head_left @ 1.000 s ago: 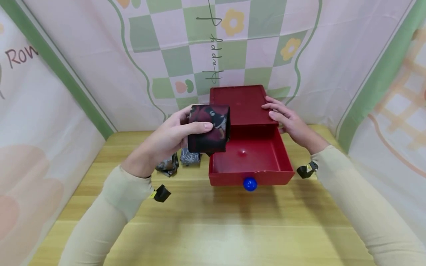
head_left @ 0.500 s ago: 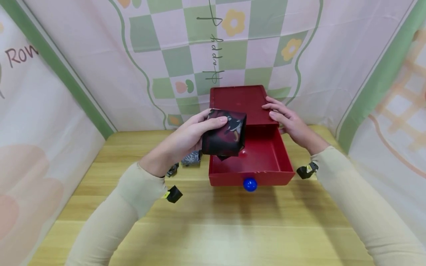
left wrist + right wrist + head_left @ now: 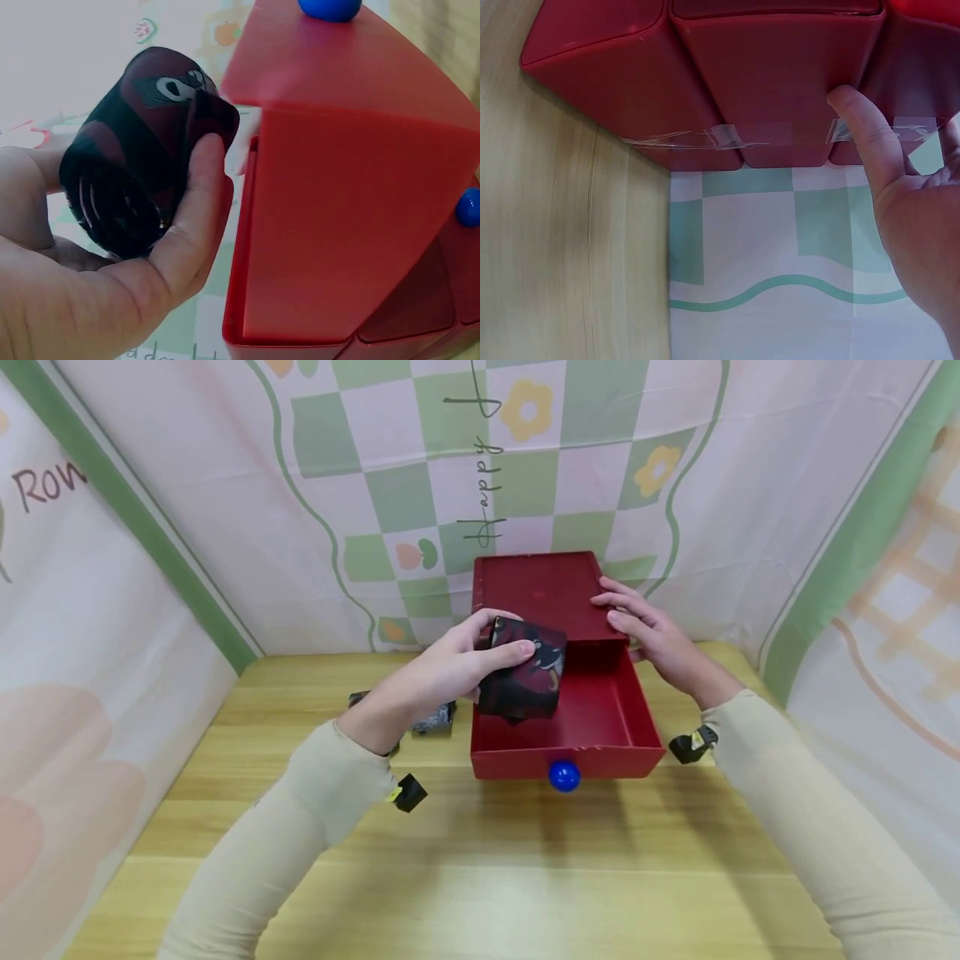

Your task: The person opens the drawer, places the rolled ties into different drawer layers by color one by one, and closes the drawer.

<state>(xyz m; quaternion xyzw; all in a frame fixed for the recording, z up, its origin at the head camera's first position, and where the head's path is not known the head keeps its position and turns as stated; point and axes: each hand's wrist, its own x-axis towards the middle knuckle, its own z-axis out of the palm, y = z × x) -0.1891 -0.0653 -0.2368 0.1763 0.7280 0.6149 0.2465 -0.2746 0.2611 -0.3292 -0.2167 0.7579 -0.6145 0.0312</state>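
Your left hand (image 3: 455,662) is moving rightward, pinching the dark bundle (image 3: 517,687), seemingly above the red drawer (image 3: 596,718); keep it level while your straight-fingered right hand (image 3: 654,628) is bracing the cabinet (image 3: 542,593).

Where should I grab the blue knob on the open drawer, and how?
I'd pinch the blue knob by its rounded sides, coming from the front of the open drawer. It's ball-shaped and juts out from the drawer's front, so fingers could probably close around it there.
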